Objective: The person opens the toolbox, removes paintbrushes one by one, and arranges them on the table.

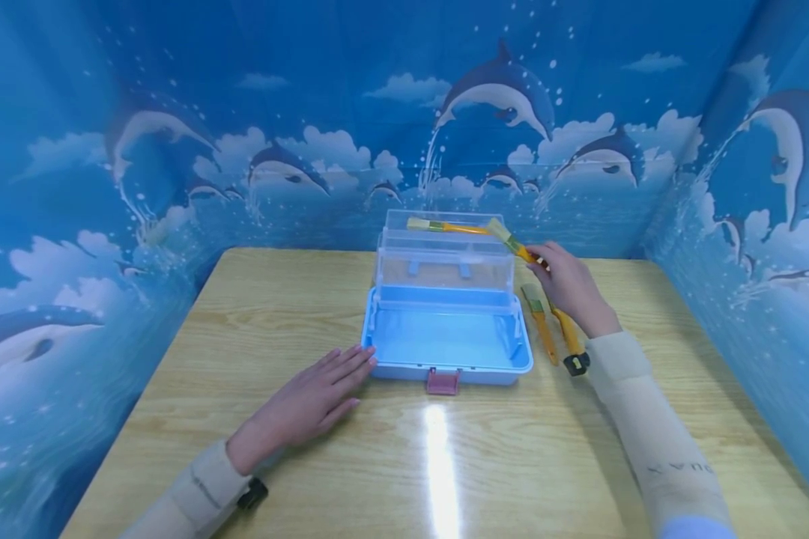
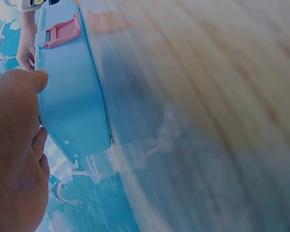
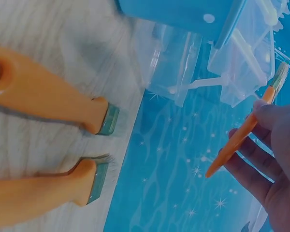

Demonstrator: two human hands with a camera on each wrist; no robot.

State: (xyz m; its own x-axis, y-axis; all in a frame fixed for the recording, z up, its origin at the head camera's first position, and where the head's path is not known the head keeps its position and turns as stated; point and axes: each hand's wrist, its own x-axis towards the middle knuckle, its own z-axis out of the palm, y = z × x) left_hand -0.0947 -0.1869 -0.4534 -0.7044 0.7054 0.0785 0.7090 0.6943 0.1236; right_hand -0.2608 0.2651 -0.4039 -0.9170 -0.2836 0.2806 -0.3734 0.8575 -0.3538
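A light blue plastic toolbox (image 1: 445,340) with a pink latch (image 1: 443,382) stands open, its clear tiers (image 1: 448,258) raised at the back. My left hand (image 1: 310,400) has its fingers extended, fingertips at the box's front left corner; its thumb (image 2: 38,80) is by the rim in the left wrist view. My right hand (image 1: 573,288) pinches an orange-handled paintbrush (image 3: 239,140) between thumb and fingers, bristles tilted up and left over the tiers' right end. Another paintbrush (image 1: 455,227) lies across the upper clear tier.
Two more orange-handled paintbrushes, one narrower (image 1: 542,329) and one broader (image 1: 568,329), lie on the wooden table (image 1: 297,299) right of the box, beneath my right forearm. A blue dolphin-print curtain (image 1: 350,90) encloses the table's back and sides.
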